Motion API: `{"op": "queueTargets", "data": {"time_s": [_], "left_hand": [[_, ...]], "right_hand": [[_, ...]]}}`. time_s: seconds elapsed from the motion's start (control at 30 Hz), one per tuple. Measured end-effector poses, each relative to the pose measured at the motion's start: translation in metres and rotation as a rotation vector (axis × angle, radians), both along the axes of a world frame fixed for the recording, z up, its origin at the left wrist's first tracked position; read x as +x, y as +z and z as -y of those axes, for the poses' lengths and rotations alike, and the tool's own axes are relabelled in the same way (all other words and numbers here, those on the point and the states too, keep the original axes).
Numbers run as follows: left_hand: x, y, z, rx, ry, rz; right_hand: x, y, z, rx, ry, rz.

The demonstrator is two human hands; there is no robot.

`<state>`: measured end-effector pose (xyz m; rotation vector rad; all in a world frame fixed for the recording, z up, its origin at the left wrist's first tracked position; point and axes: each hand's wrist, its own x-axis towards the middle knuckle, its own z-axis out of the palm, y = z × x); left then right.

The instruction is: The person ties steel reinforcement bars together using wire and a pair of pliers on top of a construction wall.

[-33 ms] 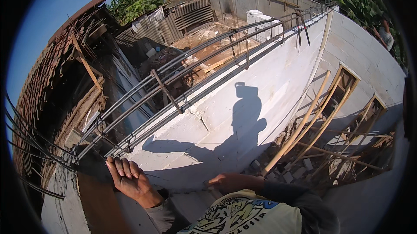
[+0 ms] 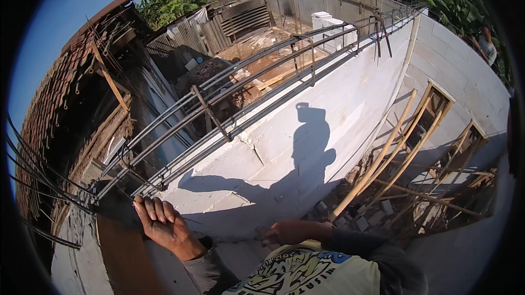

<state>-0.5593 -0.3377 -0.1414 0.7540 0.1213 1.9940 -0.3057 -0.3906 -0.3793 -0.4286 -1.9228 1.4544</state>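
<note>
My left hand (image 2: 167, 228) is raised beside the lower left end of a rebar cage (image 2: 169, 131), its fingers curled and pinched together. A thin dark wire (image 2: 126, 194) appears to run from the bars to those fingertips. The cage's long bars, bound by square stirrups (image 2: 210, 113), lie along the top of a white block wall (image 2: 350, 92). Low in the middle, close to my shirt, my right hand (image 2: 281, 233) is bent inward with its fingers closed. What it holds, if anything, cannot be made out.
Bent rebar ends (image 2: 49, 185) stick out at the left, near a tiled roof (image 2: 65, 70). Wooden poles (image 2: 383, 158) lean at the right above rubble (image 2: 377, 218). A pair of dark-handled pliers or cutters (image 2: 381, 35) hangs on the far bars. Another person (image 2: 486, 46) is at the far right.
The fingers of my right hand have shifted slightly downward. My left hand stays in nearly the same place by the bar ends.
</note>
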Motion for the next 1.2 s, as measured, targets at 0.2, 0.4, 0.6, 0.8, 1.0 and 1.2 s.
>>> {"op": "queueTargets", "data": {"time_s": [0.2, 0.4, 0.6, 0.8, 1.0, 1.2], "left_hand": [[-0.026, -0.016, 0.002, -0.050, 0.126, -0.018], [-0.015, -0.008, 0.014, 0.010, -0.084, -0.006], [-0.027, -0.010, 0.007, 0.008, -0.097, 0.024], [-0.006, -0.008, 0.017, -0.099, 0.059, -0.020], [0.009, 0.000, -0.006, -0.211, 0.115, -0.056], [-0.031, 0.002, 0.010, -0.277, 0.319, 0.053]], "right_hand": [[0.034, 0.090, 0.009, -0.439, 0.181, -0.078], [0.036, 0.118, -0.013, -0.141, -0.439, 0.249], [0.048, 0.101, 0.006, -0.378, 0.331, -0.209], [0.039, 0.122, -0.023, -0.559, -0.438, -0.367], [0.028, 0.069, -0.008, -0.064, -0.218, 0.335], [0.087, 0.003, 0.011, 0.194, -0.132, 0.242]]}}
